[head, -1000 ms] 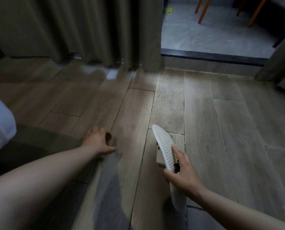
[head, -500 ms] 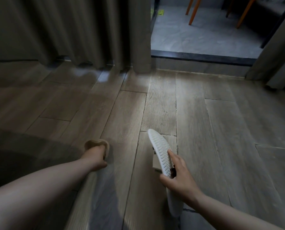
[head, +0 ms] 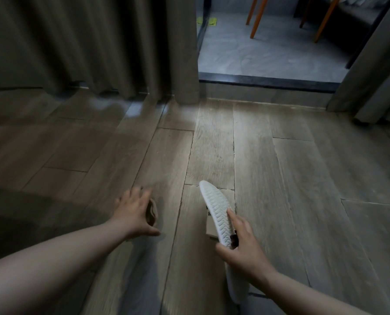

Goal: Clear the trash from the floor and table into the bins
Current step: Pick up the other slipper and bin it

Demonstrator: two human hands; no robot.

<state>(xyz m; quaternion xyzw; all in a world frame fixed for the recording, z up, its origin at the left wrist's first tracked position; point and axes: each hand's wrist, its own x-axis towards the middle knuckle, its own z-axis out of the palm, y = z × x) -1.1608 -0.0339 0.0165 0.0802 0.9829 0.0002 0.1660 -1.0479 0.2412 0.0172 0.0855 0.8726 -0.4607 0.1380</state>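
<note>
Head view: a person reaches both bare arms out low over a wood-plank floor [head: 280, 178]. The left hand [head: 133, 212] hangs close above the planks with its fingers stretched out and spread and its thumb pointing to the right. A crumpled tan scrap [head: 152, 212] sits right at the palm side of that hand, between the fingers and the thumb. The picture is too blurred there to tell whether the hand touches it or has any hold on it. The right hand [head: 241, 248] grips a white slipper [head: 216, 214] near its middle, with the ridged sole turned up toward the camera and the toe pointing away. The forefinger lies straight along the sole while the thumb and the other fingers curl around the edges. A small cardboard piece [head: 210, 228] with dark print shows just behind the slipper's left edge, touching it; I cannot tell whether the hand grips it as well. The two hands are apart, the left one a little farther forward. At the far side a long gray curtain [head: 98, 42] hangs to the floor, and beside it a dark threshold [head: 269, 81] leads to a gray tiled floor [head: 269, 55], where orange chair legs [head: 256, 17] stand.
</note>
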